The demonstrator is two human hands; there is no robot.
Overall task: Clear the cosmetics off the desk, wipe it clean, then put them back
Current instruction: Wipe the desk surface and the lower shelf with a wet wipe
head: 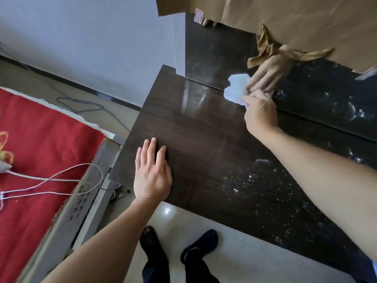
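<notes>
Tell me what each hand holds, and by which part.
The right hand grips a white wipe by its right end, at the back of the desk. The left hand holds nothing, lying flat on it.

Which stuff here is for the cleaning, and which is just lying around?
For the job: desk, white wipe, right hand pinching it, left hand flat on the desk.
Just lying about: white cable, red bedcover, brown paper.
</notes>
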